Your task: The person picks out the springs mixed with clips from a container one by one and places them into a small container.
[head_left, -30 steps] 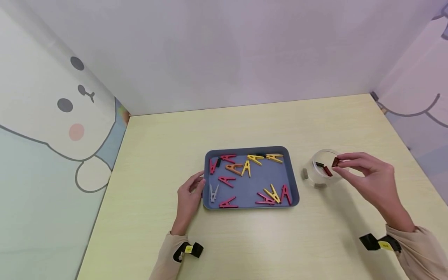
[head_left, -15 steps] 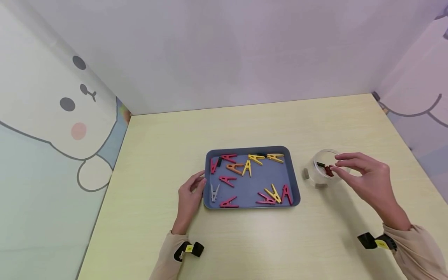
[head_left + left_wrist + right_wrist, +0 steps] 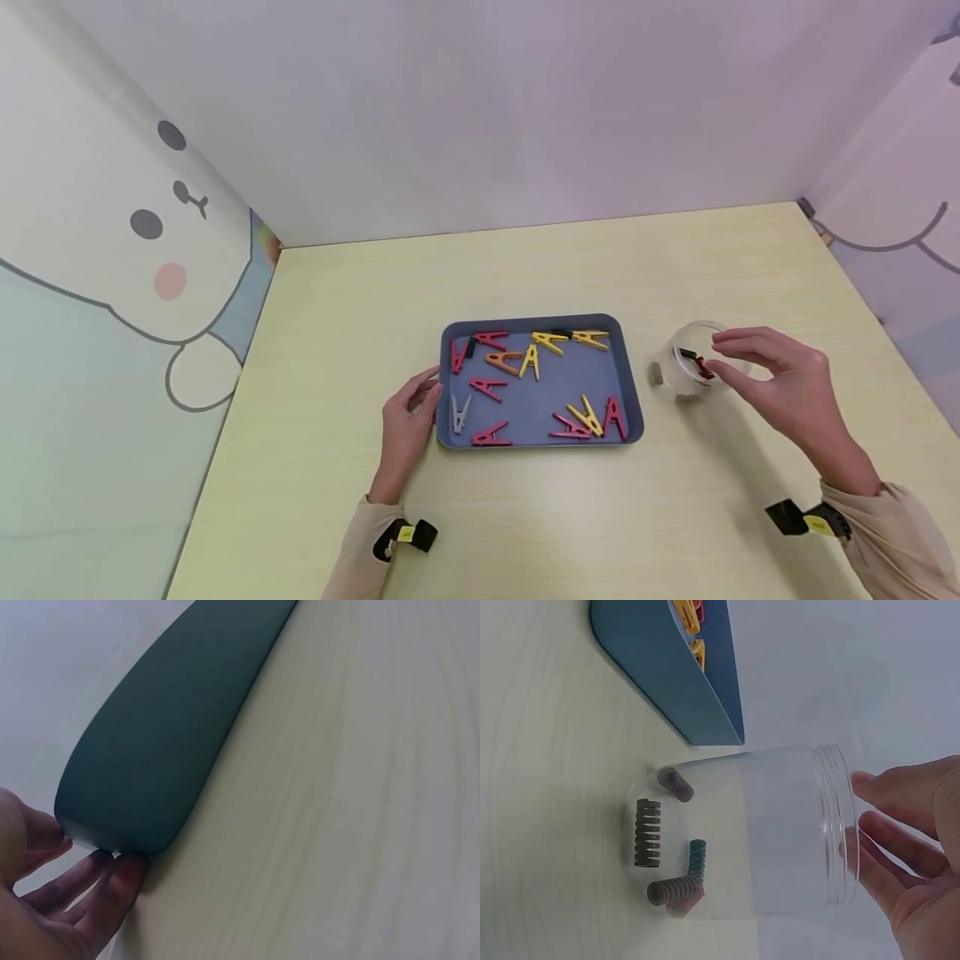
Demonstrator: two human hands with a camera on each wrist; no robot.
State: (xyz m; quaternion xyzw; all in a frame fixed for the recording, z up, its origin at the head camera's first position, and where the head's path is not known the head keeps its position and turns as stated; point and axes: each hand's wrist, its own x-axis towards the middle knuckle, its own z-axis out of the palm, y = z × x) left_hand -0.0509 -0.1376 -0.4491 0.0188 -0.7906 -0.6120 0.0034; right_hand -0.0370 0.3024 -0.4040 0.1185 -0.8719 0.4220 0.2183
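Observation:
My right hand (image 3: 787, 383) is over the mouth of a clear jar (image 3: 678, 379), thumb and fingers apart with nothing between them. In the right wrist view its fingertips are at the rim of the jar (image 3: 787, 832); dark coil springs (image 3: 647, 832), a green spring (image 3: 697, 859) and a reddish one (image 3: 684, 904) lie near the jar's bottom. With its fingertips my left hand (image 3: 405, 429) touches the left wall of a blue-grey tray (image 3: 540, 400); in the left wrist view they rest against the outside of the tray (image 3: 157, 742).
Inside the tray lie red clips (image 3: 488, 387), yellow clips (image 3: 529, 362), an orange clip (image 3: 502, 361), a grey clip (image 3: 460, 414) and black springs (image 3: 470, 347). The pale wooden table (image 3: 345, 317) meets a white backdrop (image 3: 525, 125) at its far edge.
My right hand has moved slightly left over the jar and let go of a dark red spring, which is now down in the jar. My left hand stays at the tray.

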